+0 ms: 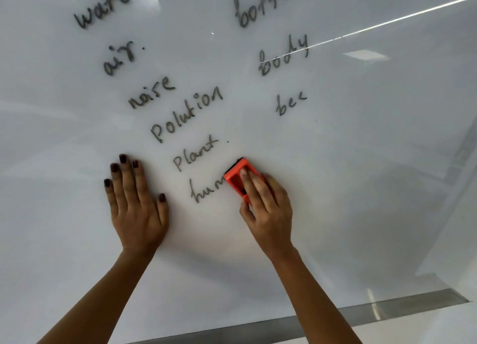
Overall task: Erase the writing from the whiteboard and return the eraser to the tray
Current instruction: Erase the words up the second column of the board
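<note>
- A glossy white whiteboard (335, 163) fills the view, with ceiling lights reflected in it.
- Dark marker writing (185, 116) runs in two loose columns: "wate", "air.", "noise", "polution", "plant." and "hum" at left; "bottl", "body" and "bec" at right.
- The right hand (265, 201) grips an orange plastic eraser (238, 177), fingers laid over its hollowed back and thumb on its lower edge.
- The eraser has a thin black pad along its top edge and presses on the board just right of "hum", covering the rest of that word.
- The left hand (136, 201) lies flat and spread on the board, left of "hum", with dark-painted nails.
- A narrow metal tray (387, 310) runs along the board's bottom edge, well below the eraser.
</note>
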Motion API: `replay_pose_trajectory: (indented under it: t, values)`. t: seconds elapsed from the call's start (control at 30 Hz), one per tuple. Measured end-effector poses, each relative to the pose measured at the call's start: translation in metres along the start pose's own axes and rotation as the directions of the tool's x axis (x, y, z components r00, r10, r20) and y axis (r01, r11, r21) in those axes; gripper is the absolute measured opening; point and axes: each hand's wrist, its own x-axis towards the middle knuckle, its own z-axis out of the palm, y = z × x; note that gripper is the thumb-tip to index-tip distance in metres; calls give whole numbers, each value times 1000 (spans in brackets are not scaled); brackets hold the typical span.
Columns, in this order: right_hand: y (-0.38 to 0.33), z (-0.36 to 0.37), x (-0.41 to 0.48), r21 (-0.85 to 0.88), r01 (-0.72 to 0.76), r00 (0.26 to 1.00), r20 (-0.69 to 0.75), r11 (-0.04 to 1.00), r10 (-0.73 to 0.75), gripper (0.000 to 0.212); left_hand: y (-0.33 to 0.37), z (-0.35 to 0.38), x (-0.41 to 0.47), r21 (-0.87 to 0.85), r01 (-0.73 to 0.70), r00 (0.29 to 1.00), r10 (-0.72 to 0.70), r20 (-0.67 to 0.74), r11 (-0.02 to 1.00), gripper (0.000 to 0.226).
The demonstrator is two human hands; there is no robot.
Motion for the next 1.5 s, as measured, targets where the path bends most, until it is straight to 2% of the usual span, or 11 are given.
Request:
replay_pose_trajectory:
  t: [0.1, 0.23, 0.37, 0.47, 0.57, 0.7, 0.83, 0.93, 1.17, 1.37, 1.5]
  values:
    - [7, 2, 2, 12, -219, 972, -87, 976, 219, 49, -2, 0, -1, 4, -11, 1000, 11, 1, 1000, 62]
    - [-14, 9, 14, 201, -705, 648, -210, 681, 732, 56, -4, 2, -3, 12, -22, 1000, 22, -9, 1000, 63]
    - [-56, 17, -12, 69, -256, 964, -56, 964, 260, 49, -5, 3, -3, 11, -26, 1000, 26, -12, 1000, 63]
    - [-64, 19, -23, 5, 134, 990, 36, 991, -134, 47, -6, 3, -3, 11, -34, 999, 34, -9, 999, 63]
    - [-50, 17, -13, 32, -131, 989, -65, 991, 133, 47, -6, 3, -4, 10, -40, 999, 40, -13, 999, 63]
    - [-41, 17, 10, 176, -604, 761, -164, 777, 628, 52, -6, 4, -4, 12, -43, 999, 43, -20, 999, 63]
    - [-78, 23, -8, 106, -206, 976, -51, 973, 212, 53, -7, 4, -4, 4, -45, 999, 45, -22, 999, 63]
    - [-83, 23, -22, 33, 184, 981, 53, 982, -185, 47, -7, 3, -5, 2, -49, 999, 49, -16, 999, 63]
    - [-63, 21, 12, 200, -497, 847, -99, 845, 522, 49, -7, 4, -5, 4, -44, 999, 44, -12, 999, 62]
    - [-85, 23, -35, 50, 122, 990, 66, 991, -125, 41, -8, 2, -5, -13, -43, 999, 43, -5, 999, 61]
    - [-75, 20, -28, 37, -60, 998, 9, 998, 60, 42, -6, 1, -4, -13, -43, 999, 43, -9, 999, 60]
